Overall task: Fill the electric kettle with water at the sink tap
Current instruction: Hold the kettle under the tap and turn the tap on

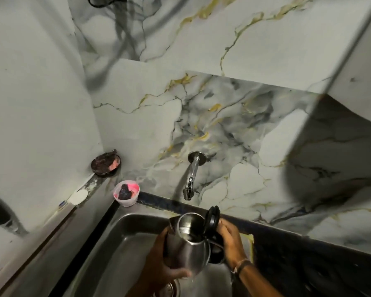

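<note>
A steel electric kettle (186,247) hangs over the sink basin (124,239), its black lid (212,217) flipped open and some water visible inside. My left hand (161,269) cups the kettle's body from below. My right hand (230,241) grips the black handle on the kettle's right side. A chrome tap (191,179) sticks out of the marble wall, its spout above and slightly behind the kettle's mouth. I see no stream falling from the tap. A thin trickle runs off the kettle's base toward the drain (169,288).
A small plastic cup (126,195) with pink and dark contents stands at the sink's back left corner. A round dark dish (106,163) sits in the wall corner behind it. A white disc (78,196) lies on the left ledge. A dark counter (308,260) runs right of the sink.
</note>
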### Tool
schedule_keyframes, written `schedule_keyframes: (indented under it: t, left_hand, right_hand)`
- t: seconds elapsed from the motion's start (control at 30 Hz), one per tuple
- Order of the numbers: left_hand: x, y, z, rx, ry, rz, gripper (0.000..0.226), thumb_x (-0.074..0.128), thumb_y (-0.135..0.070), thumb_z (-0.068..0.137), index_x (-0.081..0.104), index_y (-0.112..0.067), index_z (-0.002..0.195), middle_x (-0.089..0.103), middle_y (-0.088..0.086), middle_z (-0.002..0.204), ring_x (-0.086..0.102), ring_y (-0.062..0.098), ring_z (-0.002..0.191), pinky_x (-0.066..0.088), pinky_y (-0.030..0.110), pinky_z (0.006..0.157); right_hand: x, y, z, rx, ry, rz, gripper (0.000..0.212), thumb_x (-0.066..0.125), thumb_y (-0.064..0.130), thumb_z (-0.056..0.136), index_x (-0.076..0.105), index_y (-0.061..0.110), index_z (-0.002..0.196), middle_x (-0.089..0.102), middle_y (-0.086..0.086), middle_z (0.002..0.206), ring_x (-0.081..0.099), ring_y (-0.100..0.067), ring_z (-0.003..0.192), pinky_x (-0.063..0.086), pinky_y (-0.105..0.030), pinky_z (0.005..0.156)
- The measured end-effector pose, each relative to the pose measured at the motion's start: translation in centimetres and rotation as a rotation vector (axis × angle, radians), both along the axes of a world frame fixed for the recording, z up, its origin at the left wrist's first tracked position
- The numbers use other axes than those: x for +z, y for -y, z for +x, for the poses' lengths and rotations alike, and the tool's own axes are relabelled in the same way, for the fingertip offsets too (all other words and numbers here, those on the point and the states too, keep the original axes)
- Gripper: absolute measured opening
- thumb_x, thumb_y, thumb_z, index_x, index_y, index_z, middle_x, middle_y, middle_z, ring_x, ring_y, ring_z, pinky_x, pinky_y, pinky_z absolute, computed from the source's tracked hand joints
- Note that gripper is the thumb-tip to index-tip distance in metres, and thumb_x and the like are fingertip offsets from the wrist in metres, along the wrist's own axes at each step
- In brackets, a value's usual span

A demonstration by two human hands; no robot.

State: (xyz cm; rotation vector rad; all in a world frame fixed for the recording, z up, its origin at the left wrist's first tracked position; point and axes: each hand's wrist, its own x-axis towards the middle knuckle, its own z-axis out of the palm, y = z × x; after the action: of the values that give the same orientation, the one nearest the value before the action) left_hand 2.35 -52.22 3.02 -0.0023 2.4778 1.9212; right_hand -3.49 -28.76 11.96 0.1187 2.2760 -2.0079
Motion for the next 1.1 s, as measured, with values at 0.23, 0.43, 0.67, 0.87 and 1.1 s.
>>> schedule_keyframes:
  t: [0.23,0.43,0.67,0.87,1.1]
  left_hand:
    - [5.5,3.6,-6.7,0.155,0.046,0.050,0.078,0.077,-0.067,0.083,0.062,-0.013,0.138,0.070,-0.005,0.131,0.070,0.006,0.120,0.053,0.005,0.089]
    - [10.9,3.2,-12.8,-0.050,0.064,0.037,0.048,0.081,-0.042,0.084,0.073,-0.025,0.128,0.079,-0.001,0.124,0.074,0.018,0.119,0.058,0.031,0.104]
    - [9.8,5.3,-11.8,-0.406,0.044,-0.347,0.113,0.099,-0.071,0.039,0.064,-0.040,0.142,0.067,-0.028,0.135,0.062,-0.012,0.123,0.049,0.013,0.102]
    - [8.8,4.0,-9.4,-0.342,-0.125,-0.395,0.115,0.105,-0.059,0.046,0.063,-0.028,0.149,0.066,-0.012,0.145,0.061,0.003,0.133,0.048,0.030,0.118]
    - [9.7,2.6,-7.0,-0.261,-0.211,-0.289,0.098,0.098,-0.059,0.054,0.067,-0.028,0.141,0.068,-0.015,0.135,0.063,0.003,0.128,0.053,0.039,0.114]
  right_hand:
    - [-2.0,2.9,-1.0,-0.225,0.048,-0.036,0.050,0.064,0.074,0.079,0.064,0.026,0.064,0.063,0.007,0.063,0.061,-0.014,0.065,0.053,-0.040,0.069]
    - [-2.9,4.1,-1.7,-0.281,0.009,-0.032,0.065,0.069,0.076,0.076,0.062,0.013,0.062,0.058,0.001,0.063,0.055,-0.018,0.065,0.049,-0.044,0.071]
    - [-2.6,3.7,-2.2,-0.252,-0.018,0.082,0.078,0.073,0.099,0.056,0.063,0.021,0.060,0.059,0.003,0.059,0.056,-0.018,0.063,0.053,-0.045,0.069]
    - [-1.8,3.0,-1.7,-0.234,-0.016,0.098,0.076,0.073,0.097,0.059,0.060,0.022,0.061,0.057,0.001,0.062,0.056,-0.021,0.065,0.054,-0.050,0.068]
    - [-0.9,2.7,-0.8,-0.273,-0.009,0.059,0.056,0.051,0.080,0.082,0.062,0.029,0.063,0.062,0.006,0.065,0.060,-0.013,0.068,0.055,-0.047,0.076]
